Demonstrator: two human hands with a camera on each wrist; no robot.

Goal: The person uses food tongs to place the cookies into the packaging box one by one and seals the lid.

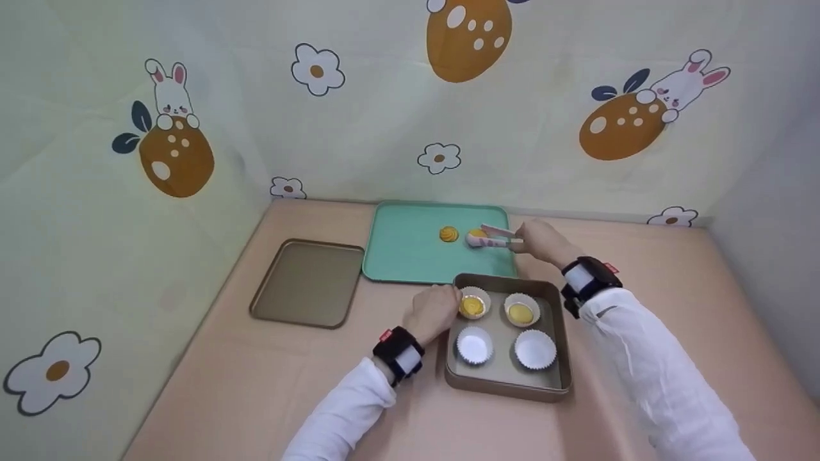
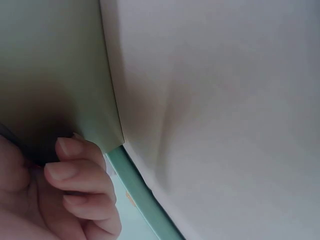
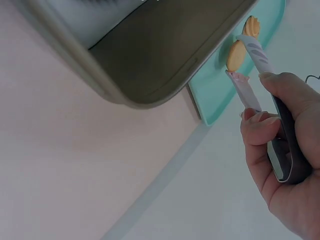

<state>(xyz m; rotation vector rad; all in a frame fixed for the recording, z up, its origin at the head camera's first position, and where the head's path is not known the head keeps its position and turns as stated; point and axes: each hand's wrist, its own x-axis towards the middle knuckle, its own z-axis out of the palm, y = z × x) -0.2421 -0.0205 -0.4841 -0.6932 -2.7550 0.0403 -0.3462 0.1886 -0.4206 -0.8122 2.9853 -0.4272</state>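
Note:
My right hand (image 1: 544, 242) holds small tongs (image 3: 287, 145) with pale, pink-marked tips over the green tray (image 1: 410, 250). Between the spread tips lies a round golden cookie (image 3: 236, 56); whether both tips touch it I cannot tell. A second, swirled cookie (image 1: 448, 234) rests just left of it. My left hand (image 1: 435, 310), fingers curled, grips the left rim of a square bronze tin (image 1: 506, 383). Inside the tin stand white paper cups: the back left cup (image 1: 482, 293) and back right cup (image 1: 526, 301) each hold a cookie, the front left cup (image 1: 475, 346) and front right cup (image 1: 535, 349) hold none.
A flat bronze lid or tray (image 1: 307, 285) lies on the peach tabletop (image 1: 275, 384), left of the green tray. A patterned cloth wall (image 1: 371, 128) rises behind the table and along its left side. The tin stands close to the green tray's front edge.

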